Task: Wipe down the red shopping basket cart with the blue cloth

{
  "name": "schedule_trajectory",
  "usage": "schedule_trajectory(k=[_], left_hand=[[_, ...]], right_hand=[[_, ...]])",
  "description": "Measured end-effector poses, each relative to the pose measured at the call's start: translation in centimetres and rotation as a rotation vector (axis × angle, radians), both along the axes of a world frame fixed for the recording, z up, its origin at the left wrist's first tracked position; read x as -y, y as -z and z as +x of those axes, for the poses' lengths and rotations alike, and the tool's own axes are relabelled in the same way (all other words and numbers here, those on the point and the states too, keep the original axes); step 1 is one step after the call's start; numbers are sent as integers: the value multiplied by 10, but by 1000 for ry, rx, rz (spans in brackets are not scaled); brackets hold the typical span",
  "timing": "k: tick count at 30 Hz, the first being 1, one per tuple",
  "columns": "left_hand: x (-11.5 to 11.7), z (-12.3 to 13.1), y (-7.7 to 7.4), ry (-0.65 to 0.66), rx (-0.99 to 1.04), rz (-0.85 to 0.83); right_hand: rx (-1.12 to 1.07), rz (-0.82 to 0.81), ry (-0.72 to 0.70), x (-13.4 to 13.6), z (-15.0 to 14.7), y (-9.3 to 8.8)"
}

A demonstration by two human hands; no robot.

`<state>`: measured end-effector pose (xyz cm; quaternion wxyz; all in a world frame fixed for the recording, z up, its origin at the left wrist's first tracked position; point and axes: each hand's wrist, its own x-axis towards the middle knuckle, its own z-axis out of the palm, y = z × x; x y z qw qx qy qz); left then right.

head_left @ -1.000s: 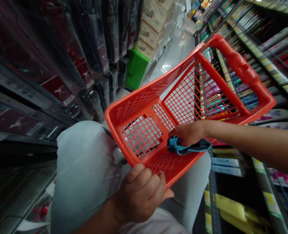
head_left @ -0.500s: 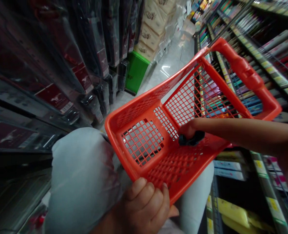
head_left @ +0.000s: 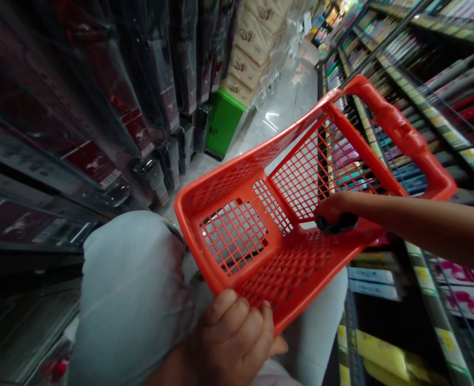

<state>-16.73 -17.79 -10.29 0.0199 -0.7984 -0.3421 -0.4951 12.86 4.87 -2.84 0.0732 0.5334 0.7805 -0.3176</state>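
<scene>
Well, a red plastic shopping basket (head_left: pixel 220 185) is the centre of things, held in the aisle between two tall shelves, tilted, with its folded-down handle (head_left: pixel 395 126) pointing away toward the far shelf on the right. Its near corner sits low in the view, and the basket's mesh floor and sides show the aisle through the holes.

The left hand (head_left: pixel 237 335) comes up from the bottom of the view, and its grip is clamped on the near rim, with the fingers curled over the red plastic. The right hand (head_left: pixel 335 209) reaches in from the right along a bare forearm, and its grip is closed on a dark soft bundle (head_left: pixel 336 225) lying against the inside of the basket's right side. What the bundle is, I cannot tell from here.

Just beside the basket, below and to its left, bulges some pale grey fabric (head_left: pixel 132 289), and more of the same shows under the right side; it touches the basket's near end.

On the left, a shelf of dark wrapped packs with red labels (head_left: pixel 92 163) runs along the aisle. On the right, a shelf of brightly coloured packs (head_left: pixel 433 86) stands above yellow packs (head_left: pixel 381 362) lower down. Farther off, well apart from the basket, a green box (head_left: pixel 223 123) sits on the shiny tiled floor (head_left: pixel 288 91) beneath stacked cream cartons (head_left: pixel 247 51).
</scene>
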Motion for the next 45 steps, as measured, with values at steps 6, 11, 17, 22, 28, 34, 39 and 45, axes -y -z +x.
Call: schedule_trajectory(k=[6,11,17,22,28,34,39,45], left_hand=[[-1,1,4,7,-9,23],[-4,-3,-11,-8,-71,-10],[-15,-6,-21,-29,-171,-16],[-21,-7,-25,-44,-261,-25],[-22,-7,-30,4,-318,-131],[-30,-15,-33,61,-327,-130],[-39,-22,-30,34,-365,-152],[-46,-28,-25,61,-378,-85]], right_hand=[[248,-545,-316,44,-58,-64],[486,-114,-341,73,-57,-116],[567,453,-104,149,-52,-100],[171,725,42,205,-81,-47],[-125,982,563,203,-76,-5],[-425,1029,220,227,-118,21],[-647,1166,626,211,-114,39],[-716,1190,209,220,-134,68]])
